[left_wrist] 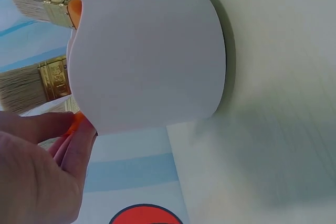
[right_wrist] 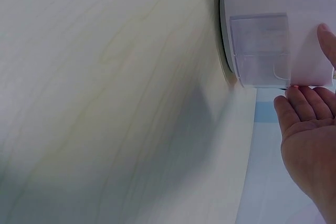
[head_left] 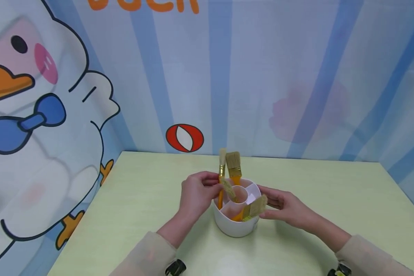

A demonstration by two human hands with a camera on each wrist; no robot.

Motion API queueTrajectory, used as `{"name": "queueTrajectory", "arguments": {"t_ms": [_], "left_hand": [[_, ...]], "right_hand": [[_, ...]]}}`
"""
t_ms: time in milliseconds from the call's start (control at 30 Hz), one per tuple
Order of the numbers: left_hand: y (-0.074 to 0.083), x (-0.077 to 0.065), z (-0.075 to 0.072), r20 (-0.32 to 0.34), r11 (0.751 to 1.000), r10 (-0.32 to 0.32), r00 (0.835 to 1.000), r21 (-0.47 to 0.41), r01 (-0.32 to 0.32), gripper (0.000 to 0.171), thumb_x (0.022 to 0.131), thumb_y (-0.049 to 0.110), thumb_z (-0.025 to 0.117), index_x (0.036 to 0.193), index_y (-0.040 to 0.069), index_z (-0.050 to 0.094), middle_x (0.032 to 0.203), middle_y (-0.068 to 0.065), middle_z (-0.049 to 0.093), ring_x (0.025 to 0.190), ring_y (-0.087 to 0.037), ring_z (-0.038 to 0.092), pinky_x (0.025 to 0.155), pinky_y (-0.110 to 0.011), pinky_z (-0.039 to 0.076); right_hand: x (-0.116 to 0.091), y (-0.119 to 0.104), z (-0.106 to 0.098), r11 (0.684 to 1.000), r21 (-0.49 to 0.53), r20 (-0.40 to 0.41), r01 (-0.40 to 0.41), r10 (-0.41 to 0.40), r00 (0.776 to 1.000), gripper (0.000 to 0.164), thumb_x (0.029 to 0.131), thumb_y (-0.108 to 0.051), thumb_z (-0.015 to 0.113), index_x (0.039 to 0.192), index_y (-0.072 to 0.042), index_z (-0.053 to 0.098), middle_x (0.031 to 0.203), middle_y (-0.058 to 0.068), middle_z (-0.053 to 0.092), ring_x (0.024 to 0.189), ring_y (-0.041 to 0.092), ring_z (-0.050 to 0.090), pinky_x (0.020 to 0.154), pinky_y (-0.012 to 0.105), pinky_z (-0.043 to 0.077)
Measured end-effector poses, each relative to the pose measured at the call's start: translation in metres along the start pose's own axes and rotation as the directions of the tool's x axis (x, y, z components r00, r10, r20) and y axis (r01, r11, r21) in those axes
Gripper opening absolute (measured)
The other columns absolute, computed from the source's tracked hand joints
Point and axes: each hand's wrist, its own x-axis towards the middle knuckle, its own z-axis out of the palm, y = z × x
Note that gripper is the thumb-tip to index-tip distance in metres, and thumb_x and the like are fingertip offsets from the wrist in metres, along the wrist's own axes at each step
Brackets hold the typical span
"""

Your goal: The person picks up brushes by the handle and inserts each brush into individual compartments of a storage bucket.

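Observation:
A white round divided holder (head_left: pixel 235 228) stands upright on the table, with a round compartment at its centre. Several paintbrushes with orange handles lean in it, bristles up. My left hand (head_left: pixel 200 193) is at the holder's left rim, where its thumb and fingers pinch a brush's orange handle (left_wrist: pixel 76 123). A narrow brush (head_left: pixel 222 165) and a wide paintbrush (head_left: pixel 234 165) rise at the back; another wide paintbrush (head_left: pixel 255 207) tilts right at the front. On the opposite side, my right hand (head_left: pixel 286 207) rests its thumb and loosely extended fingers against the holder's wall.
The pale wood-grain table (head_left: pixel 145 184) ends at a striped blue backdrop (head_left: pixel 248 76) with a cartoon duck at left. A clear plastic compartment (right_wrist: pixel 260 51) projects from the holder's side in the right wrist view.

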Motion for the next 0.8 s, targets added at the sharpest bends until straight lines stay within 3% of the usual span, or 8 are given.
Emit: {"name": "queueTrajectory", "arguments": {"t_ms": [233, 467, 533, 633, 800], "left_hand": [[0.004, 0.002, 0.002, 0.015, 0.990, 0.047, 0.999, 0.132, -0.049, 0.021, 0.096, 0.010, 0.082, 0.117, 0.006, 0.081, 0.098, -0.006, 0.081, 0.089, -0.019, 0.078, 0.073, -0.031, 0.068], [0.010, 0.002, 0.003, 0.031, 0.968, 0.066, 0.997, 0.243, -0.071, 0.014, 0.097, 0.010, 0.081, 0.111, 0.009, 0.083, 0.093, -0.003, 0.079, 0.084, -0.017, 0.073, 0.068, -0.027, 0.066], [0.011, 0.001, 0.002, 0.033, 0.965, 0.064, 0.997, 0.252, -0.071, 0.013, 0.098, 0.010, 0.080, 0.111, 0.009, 0.083, 0.093, -0.003, 0.079, 0.082, -0.016, 0.071, 0.068, -0.026, 0.066], [0.010, 0.000, -0.001, 0.046, 0.973, 0.061, 0.997, 0.221, -0.070, 0.014, 0.099, 0.011, 0.079, 0.112, 0.007, 0.083, 0.094, -0.004, 0.079, 0.079, -0.015, 0.072, 0.068, -0.026, 0.066], [0.005, -0.005, -0.010, 0.071, 0.998, 0.027, 0.997, 0.050, -0.031, 0.019, 0.099, 0.010, 0.078, 0.117, 0.002, 0.081, 0.102, -0.010, 0.080, 0.084, -0.022, 0.079, 0.071, -0.031, 0.068]], "right_hand": [[0.001, -0.001, 0.001, 1.000, -0.019, -0.021, -0.001, 0.001, 1.000, 0.079, 0.098, -0.015, 0.080, 0.161, 0.007, 0.038, 0.164, 0.029, 0.041, 0.146, 0.050, 0.045, 0.110, 0.018, 0.049], [0.001, -0.003, 0.001, 0.999, -0.028, -0.027, -0.018, 0.017, 0.999, 0.079, 0.098, -0.016, 0.080, 0.161, 0.006, 0.039, 0.164, 0.028, 0.042, 0.147, 0.050, 0.046, 0.117, 0.041, 0.049], [0.001, -0.003, 0.001, 0.999, -0.022, -0.025, -0.024, 0.023, 0.999, 0.079, 0.098, -0.017, 0.080, 0.161, 0.006, 0.039, 0.165, 0.027, 0.041, 0.147, 0.050, 0.045, 0.117, 0.039, 0.049], [0.001, -0.003, 0.001, 1.000, -0.005, -0.015, -0.027, 0.027, 1.000, 0.080, 0.098, -0.017, 0.080, 0.162, 0.006, 0.038, 0.165, 0.028, 0.040, 0.149, 0.050, 0.043, 0.115, 0.027, 0.049], [0.000, -0.002, 0.001, 1.000, 0.020, 0.001, -0.007, 0.007, 1.000, 0.079, 0.099, -0.015, 0.079, 0.162, 0.007, 0.037, 0.166, 0.029, 0.038, 0.149, 0.049, 0.041, 0.110, 0.016, 0.047]]}}
